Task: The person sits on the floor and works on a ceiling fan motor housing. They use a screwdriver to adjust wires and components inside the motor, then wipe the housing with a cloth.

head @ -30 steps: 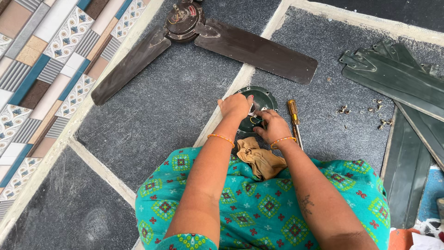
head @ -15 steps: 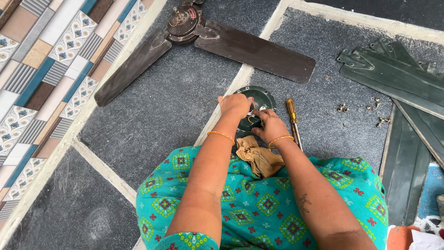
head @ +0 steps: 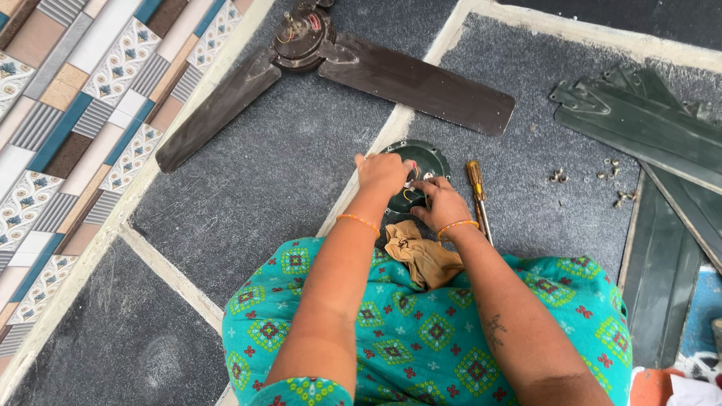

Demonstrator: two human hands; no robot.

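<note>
**Both hands on the fan motor's wiring**

The person crouched over a round dark motor housing (head: 410,177) that sat on the grey stone floor (head: 248,180), straddling a pale joint line. The left hand (head: 382,171) rested on the housing's left rim, fingers curled, seemingly pinching thin wires; whether it gripped anything firmly could not be told. The right hand (head: 440,203) lay on the housing's lower right, fingers bent narrow around the wires at the centre. A brown rag (head: 423,256) lay crumpled just below the housing, against the teal patterned dress (head: 444,338). A screwdriver (head: 477,197) with a yellow-brown handle lay just right of the right hand. Loose screws (head: 594,177) were scattered further right, near a stack of dark green blades (head: 639,124). Another fan (head: 304,37) with brown blades lay well apart at the top.

Done well, this fiddly work likely wanted one hand steadying the housing while the other handled each wire gently, and the screws kept together.
</note>
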